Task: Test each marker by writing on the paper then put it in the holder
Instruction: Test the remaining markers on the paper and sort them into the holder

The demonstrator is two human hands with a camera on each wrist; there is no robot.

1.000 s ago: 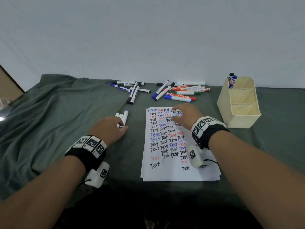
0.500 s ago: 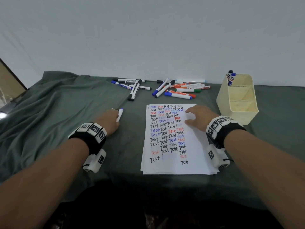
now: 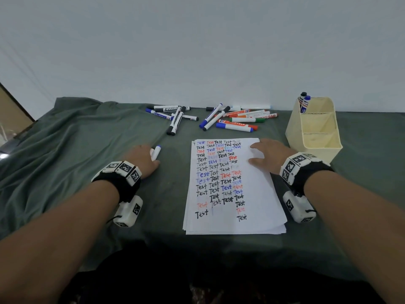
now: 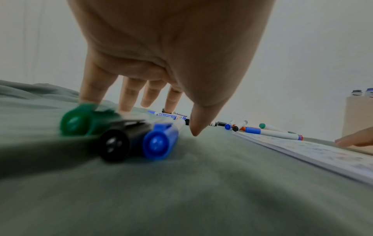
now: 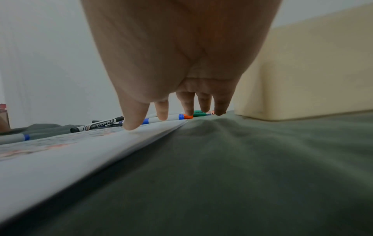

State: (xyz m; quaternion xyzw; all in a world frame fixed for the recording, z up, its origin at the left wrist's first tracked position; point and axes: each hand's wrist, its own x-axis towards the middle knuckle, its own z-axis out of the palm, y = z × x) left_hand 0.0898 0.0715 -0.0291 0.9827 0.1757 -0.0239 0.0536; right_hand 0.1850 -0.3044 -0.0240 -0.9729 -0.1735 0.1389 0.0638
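Note:
My left hand (image 3: 145, 156) lies on the green cloth left of the paper, its straight fingers resting over three markers. The left wrist view shows their green (image 4: 75, 123), black (image 4: 114, 143) and blue (image 4: 157, 143) caps side by side under the palm. Only the blue-capped marker (image 3: 156, 152) shows in the head view. The paper stack (image 3: 230, 194) is covered with rows of "Test". My right hand (image 3: 259, 153) lies flat and empty on its top right corner. The cream holder (image 3: 315, 128) stands to the right, with two markers (image 3: 304, 103) in its far compartment.
Two loose heaps of markers lie at the back of the table: a black and blue one (image 3: 174, 117) and a mixed-colour one (image 3: 234, 119). The green cloth (image 3: 76, 154) bunches into folds on the left. A white wall rises right behind the table.
My right hand slid from the top middle of the paper to its right edge. My left hand drew back a little over the markers, hiding all but the blue-capped one.

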